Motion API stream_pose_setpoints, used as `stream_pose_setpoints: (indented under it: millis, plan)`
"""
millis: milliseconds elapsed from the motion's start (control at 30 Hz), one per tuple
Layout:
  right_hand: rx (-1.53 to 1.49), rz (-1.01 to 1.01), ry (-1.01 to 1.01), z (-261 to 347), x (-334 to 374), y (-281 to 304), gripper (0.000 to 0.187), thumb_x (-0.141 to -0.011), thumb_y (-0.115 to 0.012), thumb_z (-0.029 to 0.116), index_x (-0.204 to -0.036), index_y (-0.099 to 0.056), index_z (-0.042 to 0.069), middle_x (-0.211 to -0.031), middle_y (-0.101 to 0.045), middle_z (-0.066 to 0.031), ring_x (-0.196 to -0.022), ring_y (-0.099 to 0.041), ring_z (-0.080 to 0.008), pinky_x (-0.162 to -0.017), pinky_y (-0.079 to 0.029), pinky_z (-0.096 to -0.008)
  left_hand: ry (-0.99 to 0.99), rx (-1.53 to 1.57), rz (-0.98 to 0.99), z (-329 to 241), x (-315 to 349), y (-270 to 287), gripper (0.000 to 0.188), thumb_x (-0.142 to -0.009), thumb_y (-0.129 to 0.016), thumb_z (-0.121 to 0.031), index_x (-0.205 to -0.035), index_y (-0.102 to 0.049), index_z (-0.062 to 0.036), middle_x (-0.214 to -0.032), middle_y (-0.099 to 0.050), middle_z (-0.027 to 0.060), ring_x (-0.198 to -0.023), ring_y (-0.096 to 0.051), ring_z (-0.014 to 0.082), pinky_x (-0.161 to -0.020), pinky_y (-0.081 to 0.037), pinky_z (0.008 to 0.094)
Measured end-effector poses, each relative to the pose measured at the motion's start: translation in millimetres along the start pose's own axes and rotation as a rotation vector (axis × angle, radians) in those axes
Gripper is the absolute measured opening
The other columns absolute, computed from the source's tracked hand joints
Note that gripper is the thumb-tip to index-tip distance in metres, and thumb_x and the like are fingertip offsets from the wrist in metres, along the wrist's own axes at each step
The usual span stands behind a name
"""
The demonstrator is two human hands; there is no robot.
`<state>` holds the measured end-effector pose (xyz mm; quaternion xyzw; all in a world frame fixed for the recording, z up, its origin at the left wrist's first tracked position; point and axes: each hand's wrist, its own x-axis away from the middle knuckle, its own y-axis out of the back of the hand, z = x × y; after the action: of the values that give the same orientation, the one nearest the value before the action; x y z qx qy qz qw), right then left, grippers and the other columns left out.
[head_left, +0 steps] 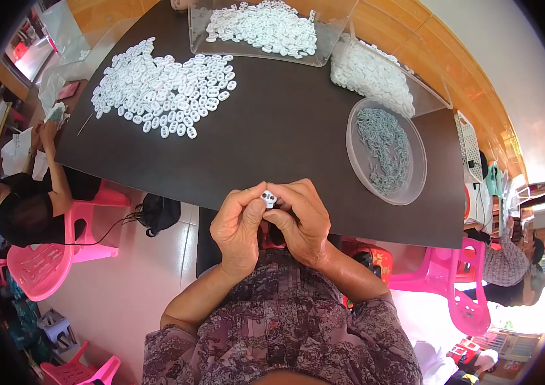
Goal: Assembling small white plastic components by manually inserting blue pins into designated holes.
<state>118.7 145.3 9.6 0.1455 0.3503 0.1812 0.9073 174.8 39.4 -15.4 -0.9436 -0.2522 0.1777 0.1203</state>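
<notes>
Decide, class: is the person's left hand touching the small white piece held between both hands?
Touching: the head view shows the left hand's fingers pressed against the small white piece.

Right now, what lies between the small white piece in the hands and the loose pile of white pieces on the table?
In the head view, only bare dark table separates the small white piece from the loose pile.

A small white plastic piece [268, 198] with two dark holes is pinched between fingertips of both hands. It sits upright just off the near edge of the dark table, holes facing up
</notes>
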Motion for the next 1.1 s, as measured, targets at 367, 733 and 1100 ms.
stream_pose_setpoints:
  millis: [367,733,1100]
  plan:
    - [0.029,-0.074,0.039,2,1,0,0.034,-0.069,-0.073,0.0,-0.101,-0.062,0.0,-0.085,-0.064,-0.0094,-0.073,-0.058,-0.0235,-0.064,-0.047,-0.0315,0.059,0.017,0.006,-9,0,-4,0.024,-0.092,-0.056,-0.007,-0.114,-0.061,0.003,-0.088,-0.054,0.0009,-0.073,-0.049,0.0054,-0.063,-0.042,0.0183]
    - [0.044,-0.12,0.018,5,9,-5,0.031,-0.073,-0.071,0.0,-0.102,-0.061,-0.002,-0.09,-0.064,-0.0109,-0.079,-0.057,-0.025,-0.068,-0.047,-0.0315,0.057,0.078,0.035,-2,5,-3,0.026,-0.092,-0.057,-0.013,-0.112,-0.061,0.003,-0.088,-0.054,0.0008,-0.075,-0.047,0.0066,-0.067,-0.038,0.0194]
    - [0.011,-0.199,0.002,6,17,-18,0.028,-0.077,-0.068,0.003,-0.103,-0.059,-0.004,-0.09,-0.064,-0.0129,-0.079,-0.059,-0.0263,-0.068,-0.048,-0.032,-0.078,-0.067,-0.037,-2,11,-8,0.02,-0.093,-0.055,-0.01,-0.108,-0.063,0.0014,-0.082,-0.051,0.0009,-0.064,-0.045,0.0055,-0.054,-0.037,0.0186]
